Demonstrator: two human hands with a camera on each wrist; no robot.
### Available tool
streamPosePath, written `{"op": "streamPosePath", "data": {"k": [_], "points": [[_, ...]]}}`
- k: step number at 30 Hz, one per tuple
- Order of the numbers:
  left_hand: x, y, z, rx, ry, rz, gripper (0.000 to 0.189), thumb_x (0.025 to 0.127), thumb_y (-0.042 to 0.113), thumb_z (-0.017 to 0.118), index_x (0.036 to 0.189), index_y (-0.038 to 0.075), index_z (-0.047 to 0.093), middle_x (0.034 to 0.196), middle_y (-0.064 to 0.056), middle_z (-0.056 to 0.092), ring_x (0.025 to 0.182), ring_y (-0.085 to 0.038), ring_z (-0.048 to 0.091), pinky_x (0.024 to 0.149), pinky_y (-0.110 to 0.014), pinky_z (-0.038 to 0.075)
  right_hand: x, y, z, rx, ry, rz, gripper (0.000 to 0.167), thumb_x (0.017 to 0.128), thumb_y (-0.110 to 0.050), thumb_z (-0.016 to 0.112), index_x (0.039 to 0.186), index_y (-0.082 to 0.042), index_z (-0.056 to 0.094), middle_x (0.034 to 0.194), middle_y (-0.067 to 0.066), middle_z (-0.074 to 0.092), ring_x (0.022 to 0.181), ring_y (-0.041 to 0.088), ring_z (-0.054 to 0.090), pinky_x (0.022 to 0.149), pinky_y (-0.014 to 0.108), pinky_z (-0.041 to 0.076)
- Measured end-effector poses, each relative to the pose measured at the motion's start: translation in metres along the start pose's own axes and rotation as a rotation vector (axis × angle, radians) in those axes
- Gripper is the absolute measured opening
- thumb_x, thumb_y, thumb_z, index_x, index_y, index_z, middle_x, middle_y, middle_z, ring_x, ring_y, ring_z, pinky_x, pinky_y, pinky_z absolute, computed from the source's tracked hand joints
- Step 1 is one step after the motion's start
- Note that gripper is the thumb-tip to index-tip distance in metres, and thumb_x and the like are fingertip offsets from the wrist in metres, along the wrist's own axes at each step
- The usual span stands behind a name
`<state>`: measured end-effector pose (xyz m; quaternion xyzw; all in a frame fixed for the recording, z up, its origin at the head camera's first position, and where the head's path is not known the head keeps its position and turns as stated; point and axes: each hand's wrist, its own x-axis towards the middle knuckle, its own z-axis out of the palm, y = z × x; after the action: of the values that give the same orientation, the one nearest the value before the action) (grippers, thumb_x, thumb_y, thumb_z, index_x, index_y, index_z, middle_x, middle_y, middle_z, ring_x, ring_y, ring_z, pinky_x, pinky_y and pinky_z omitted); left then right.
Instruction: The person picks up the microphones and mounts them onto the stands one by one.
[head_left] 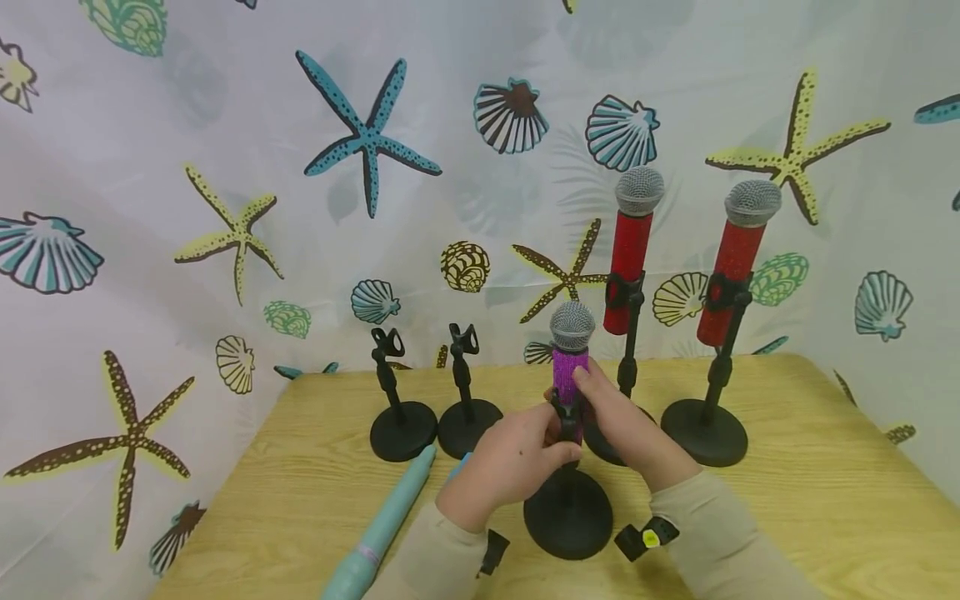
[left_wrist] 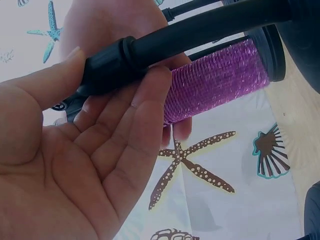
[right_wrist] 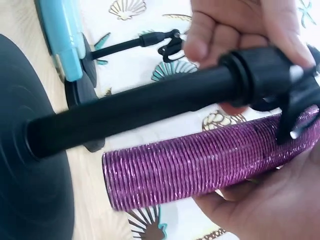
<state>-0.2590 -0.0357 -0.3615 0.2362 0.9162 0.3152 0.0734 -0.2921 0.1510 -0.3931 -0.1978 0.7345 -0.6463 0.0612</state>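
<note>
Left hand (head_left: 513,454): fingers and thumb grip the black microphone stand (head_left: 568,517)
Right hand (head_left: 621,421): fingers curl round the purple microphone (head_left: 571,363)
Clip (head_left: 567,410): sits around the microphone

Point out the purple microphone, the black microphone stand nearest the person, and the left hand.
Purple microphone (right_wrist: 200,162): right wrist view, on its ridged, glittery handle.
Black microphone stand (right_wrist: 135,114): right wrist view, on its pole.
Left hand (head_left: 512,457): head view, on its back.
</note>
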Motion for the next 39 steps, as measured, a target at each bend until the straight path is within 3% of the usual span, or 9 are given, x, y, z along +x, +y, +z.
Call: {"op": "streamPosePath", "data": {"k": [4,7,12,18,26,34,39], "points": [[-0.003,0.002,0.002,0.008,0.016,0.012,0.018,0.097,0.035,0.07,0.094,0.02,0.062,0.072,0.009,0.058,0.061,-0.011,0.052,0.055,-0.03,0.043,-0.001,0.0,0.007,0.03,-0.039,0.013,0.057,0.109,-0.037,0.042,0.151,-0.008,0.016,0.122,0.023,0.047,0.109,0.033,0.054,0.095,0.047,0.045],[-0.006,0.003,0.003,0.025,0.03,0.021,0.014,0.098,0.035,0.068,0.098,0.021,0.063,0.073,0.009,0.058,0.062,-0.01,0.052,0.055,-0.03,0.043,0.0,0.001,0.012,0.059,-0.012,-0.003,0.058,0.106,-0.029,0.054,0.147,-0.006,0.02,0.114,0.02,0.048,0.101,0.03,0.055,0.086,0.042,0.049],[-0.009,0.005,0.006,0.065,0.059,0.04,0.016,0.098,0.034,0.069,0.102,0.019,0.064,0.08,0.013,0.062,0.067,-0.006,0.056,0.059,-0.03,0.046,0.001,0.003,0.017,0.097,0.06,-0.065,0.051,0.102,-0.017,0.06,0.138,-0.002,0.028,0.104,0.017,0.053,0.091,0.028,0.057,0.08,0.041,0.052],[-0.009,0.005,0.005,0.059,0.062,0.044,0.017,0.098,0.036,0.069,0.102,0.02,0.063,0.078,0.014,0.06,0.066,-0.005,0.055,0.059,-0.03,0.045,0.001,-0.001,0.016,0.03,0.091,-0.091,0.052,0.101,-0.02,0.063,0.141,-0.004,0.036,0.11,0.021,0.059,0.095,0.029,0.062,0.085,0.042,0.053],[-0.006,0.004,0.004,0.05,0.042,0.049,0.017,0.098,0.037,0.068,0.102,0.02,0.065,0.076,0.013,0.059,0.066,-0.007,0.054,0.058,-0.029,0.045,-0.002,-0.01,0.013,-0.029,0.042,-0.159,0.043,0.102,-0.017,0.062,0.14,-0.009,0.046,0.114,0.016,0.066,0.104,0.033,0.067,0.092,0.042,0.052],[-0.003,0.003,0.004,0.037,0.04,0.058,0.017,0.097,0.035,0.07,0.103,0.019,0.067,0.077,0.013,0.06,0.067,-0.005,0.056,0.059,-0.028,0.046,0.0,-0.012,0.013,-0.143,0.059,-0.232,0.04,0.095,-0.005,0.067,0.13,0.001,0.048,0.107,0.012,0.065,0.1,0.028,0.064,0.092,0.038,0.05],[-0.003,0.001,0.004,0.014,0.034,0.062,0.017,0.097,0.034,0.07,0.105,0.019,0.068,0.08,0.014,0.061,0.069,-0.004,0.056,0.061,-0.028,0.047,0.002,-0.011,0.012,-0.153,0.061,-0.249,0.04,0.095,-0.003,0.067,0.129,0.003,0.048,0.107,0.013,0.064,0.1,0.029,0.063,0.092,0.036,0.05]]}}
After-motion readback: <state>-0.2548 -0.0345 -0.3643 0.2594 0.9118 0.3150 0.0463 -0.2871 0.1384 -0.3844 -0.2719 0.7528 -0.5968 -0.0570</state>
